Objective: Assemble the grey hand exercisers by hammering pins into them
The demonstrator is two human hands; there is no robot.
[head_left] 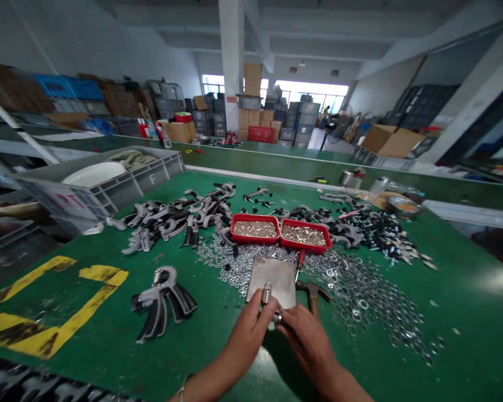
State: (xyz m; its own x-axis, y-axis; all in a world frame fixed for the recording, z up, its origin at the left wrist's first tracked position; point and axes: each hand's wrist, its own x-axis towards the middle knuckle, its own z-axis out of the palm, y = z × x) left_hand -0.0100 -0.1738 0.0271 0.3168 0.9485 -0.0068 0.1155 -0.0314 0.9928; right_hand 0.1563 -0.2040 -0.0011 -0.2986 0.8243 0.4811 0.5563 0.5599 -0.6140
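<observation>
My left hand (pixel 249 324) is closed around a coil spring (pixel 267 293), pinched near its lower end, the coils pointing up over the front of a steel plate (pixel 273 273). My right hand (pixel 308 332) is closed beside it, its fingertips meeting the left ones at a small shiny metal part (pixel 276 317). What the right fingers grip is mostly hidden. To the right of the plate lies a hammer (pixel 313 295), its handle partly behind my right hand. A red-handled screwdriver (pixel 300 259) rests at the plate's right edge. Assembled hand grippers (pixel 165 301) lie to the left.
Two red trays (pixel 255 240) of small metal pieces stand behind the plate. Loose washers (pixel 360 304) spread around them. Grey and black handles (pixel 180 215) are heaped at left, black-headed screws (pixel 373 229) at right. A grey crate (pixel 146 181) stands at the far left.
</observation>
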